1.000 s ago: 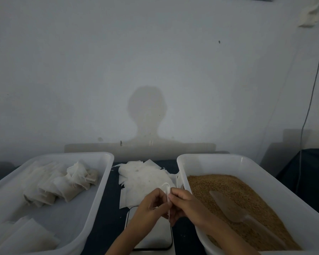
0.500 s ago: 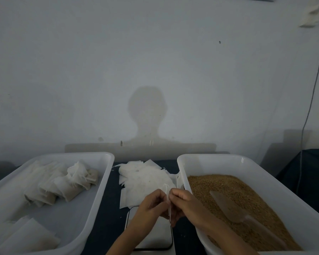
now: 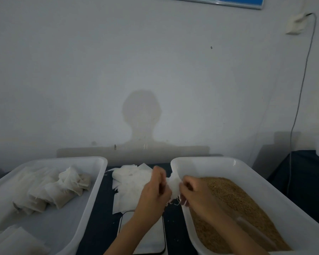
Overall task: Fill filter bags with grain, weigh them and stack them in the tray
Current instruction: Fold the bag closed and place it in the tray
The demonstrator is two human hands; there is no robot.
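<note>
Left tray [image 3: 98, 173]: white translucent plastic, rectangular with rounded corners and a smooth rolled rim. Along its far half lies a row of filled filter bags [image 3: 63, 190], soft white gauzy pouches, some showing tan contents through the fabric, leaning on one another; loose thread ends show at their tops. In the near left corner lie flat white sheets [image 3: 13, 242], stacked.

Centre: a dark tabletop [image 3: 99, 227] carries a loose pile of empty filter bags [image 3: 129, 183], thin flat white rectangles overlapping at odd angles. Nearer the camera sits the scale [image 3: 155, 242], a flat pale platform with a dark rounded border, partly hidden by the left forearm.

The left hand [image 3: 155, 190] and right hand [image 3: 197, 194] meet above the scale's far edge, just beside the grain tray's near-left wall. Between them is one filter bag [image 3: 173, 184], crumpled white fabric, each hand pinching one side of it with curled fingers. The bag is bunched; its span runs left to right between the hands, and thin threads hang from its lower edge. Whether its mouth faces up cannot be told.

Right: the grain tray [image 3: 238, 162], the same white plastic, holds fine granular tan-brown grain [image 3: 234, 199] with a slightly uneven surface. A translucent scoop [image 3: 254, 227] lies on the grain near the right forearm, blurred, its long axis running diagonally toward the near right corner.

A grey cable [image 3: 302, 89] runs down the matte wall at far right.
</note>
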